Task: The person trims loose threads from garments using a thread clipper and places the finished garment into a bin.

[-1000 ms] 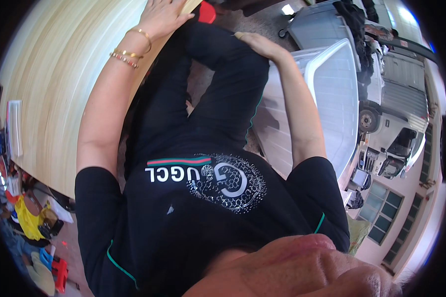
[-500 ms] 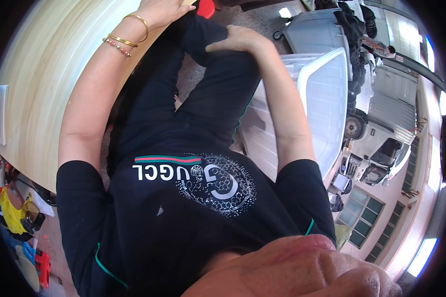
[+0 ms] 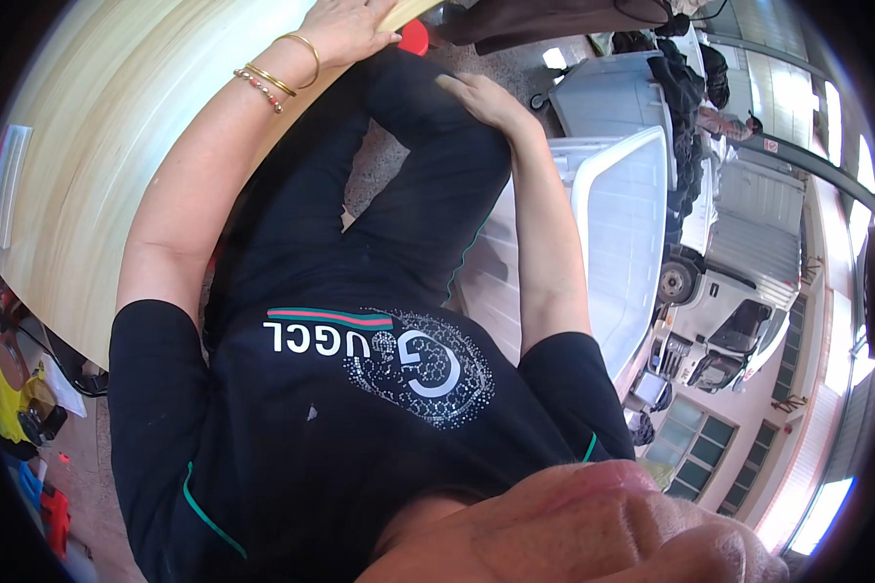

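Observation:
My left hand (image 3: 348,31), with gold bangles (image 3: 297,60) and a beaded bracelet (image 3: 261,92) at the wrist, lies on the edge of a pale wood-grain table (image 3: 97,185). Its fingers are stretched out toward the top rim of the picture and hold nothing. On the knee of my dark trousers (image 3: 408,194) rests my right hand (image 3: 486,102); its thumb is extended, some of its fingers are partly hidden, and no object shows in it.
Beside my right arm stands a large white plastic tub (image 3: 622,204), with a grey wheeled bin (image 3: 603,92) beyond. A red round thing (image 3: 414,37) is near the table edge. A white truck (image 3: 729,311) is parked farther right. Bags and coloured items (image 3: 15,389) sit at lower left.
My left hand has shifted slightly right and down in the picture along the table edge. My right hand has slid a little on the knee. A dark brown shape now shows at the top.

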The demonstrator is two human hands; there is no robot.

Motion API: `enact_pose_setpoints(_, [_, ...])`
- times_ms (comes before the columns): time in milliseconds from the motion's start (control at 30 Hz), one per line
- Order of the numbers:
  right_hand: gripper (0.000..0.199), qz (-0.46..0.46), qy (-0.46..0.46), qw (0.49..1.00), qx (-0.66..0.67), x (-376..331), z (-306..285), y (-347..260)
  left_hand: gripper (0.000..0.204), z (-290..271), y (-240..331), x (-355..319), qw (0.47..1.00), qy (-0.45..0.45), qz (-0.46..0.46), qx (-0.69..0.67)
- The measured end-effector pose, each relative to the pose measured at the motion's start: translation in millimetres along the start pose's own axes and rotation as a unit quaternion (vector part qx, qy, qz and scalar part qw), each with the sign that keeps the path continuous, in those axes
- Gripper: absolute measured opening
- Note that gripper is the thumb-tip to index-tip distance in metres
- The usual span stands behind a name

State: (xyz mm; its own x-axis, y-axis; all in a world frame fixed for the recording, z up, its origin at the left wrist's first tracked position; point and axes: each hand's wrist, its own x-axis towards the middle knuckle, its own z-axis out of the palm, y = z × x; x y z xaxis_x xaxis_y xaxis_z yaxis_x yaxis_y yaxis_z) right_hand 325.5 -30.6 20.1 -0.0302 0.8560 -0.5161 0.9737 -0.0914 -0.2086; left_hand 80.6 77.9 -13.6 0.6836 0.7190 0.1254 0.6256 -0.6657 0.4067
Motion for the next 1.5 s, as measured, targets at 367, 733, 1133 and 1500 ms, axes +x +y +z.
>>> enact_pose_setpoints(367, [0.091,0.113,-0.049,0.985,0.125,-30,-20,-34,0.070,10,-2,-1,0.999,0.020,-0.011,-0.028])
enact_pose_setpoints(733, [0.111,0.119,-0.133,0.983,-0.030,21,-16,-34,0.071,10,0,-3,0.999,0.032,-0.004,0.017])
enact_pose_setpoints(1133, [0.091,0.082,-0.068,0.981,0.163,4,-7,-8,0.065,12,1,-4,0.988,0.040,-0.008,0.150])
enact_pose_setpoints(1500, [0.089,0.063,0.027,0.995,0.073,-12,-13,-17,0.070,1,4,2,0.999,0.029,0.020,0.029])
